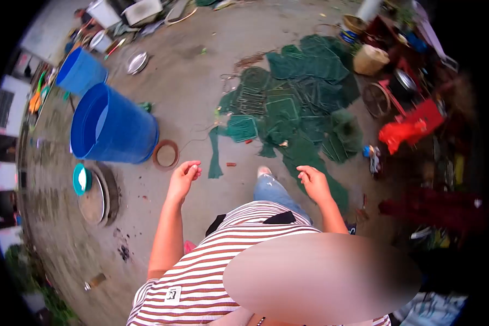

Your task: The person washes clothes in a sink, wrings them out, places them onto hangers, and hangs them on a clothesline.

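Note:
My left hand [185,177] hangs in the air in front of my body, its fingers loosely bent and nothing visible in them. On the other side my right hand [314,181] is held up in the same way, fingers half bent and a little apart, with nothing in it. Beyond the right hand, a heap of dark green netting [299,103] is spread over the concrete ground, with folded frames among it. One long strip of it runs down beside that hand. Nearest to my left hand is a reddish-brown ring [165,154] lying on the ground. Neither hand touches anything.
Two blue barrels [126,130] stand at the left. Below them a teal bowl [82,180] rests by a round lid [92,202]. A metal basin [137,63] lies farther back. At right are a red bag [403,132], a beige sack [370,59] and a wheel [376,100].

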Action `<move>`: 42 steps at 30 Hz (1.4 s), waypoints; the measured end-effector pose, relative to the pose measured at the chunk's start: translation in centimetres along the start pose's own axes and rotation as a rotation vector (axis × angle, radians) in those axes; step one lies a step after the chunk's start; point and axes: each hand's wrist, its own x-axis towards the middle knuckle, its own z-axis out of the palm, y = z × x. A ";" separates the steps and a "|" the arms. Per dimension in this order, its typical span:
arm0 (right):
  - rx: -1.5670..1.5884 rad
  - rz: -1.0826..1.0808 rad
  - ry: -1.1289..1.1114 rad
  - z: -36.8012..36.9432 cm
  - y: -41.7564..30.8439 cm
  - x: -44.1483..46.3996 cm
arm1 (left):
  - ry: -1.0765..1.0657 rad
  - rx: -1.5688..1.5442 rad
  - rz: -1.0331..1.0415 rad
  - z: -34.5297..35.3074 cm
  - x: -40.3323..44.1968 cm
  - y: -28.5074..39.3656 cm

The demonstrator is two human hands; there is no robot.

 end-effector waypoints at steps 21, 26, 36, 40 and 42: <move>-0.481 -0.680 -0.546 23.4 -29.2 56.7 | 0.539 -0.291 -0.126 -24.9 21.1 7.2; -0.508 -0.877 -0.442 28.9 -43.3 69.3 | 0.560 -0.392 -0.216 -32.9 29.6 6.5; -0.637 -0.717 -0.455 34.3 -47.9 84.9 | 0.429 -0.161 0.046 -47.1 56.5 24.0; -0.460 -0.492 -0.449 33.1 -43.2 89.2 | 0.345 -0.153 0.051 -49.3 66.0 28.9; -0.358 -0.434 -0.392 32.6 -41.5 92.2 | 0.343 -0.150 0.047 -50.5 70.9 30.0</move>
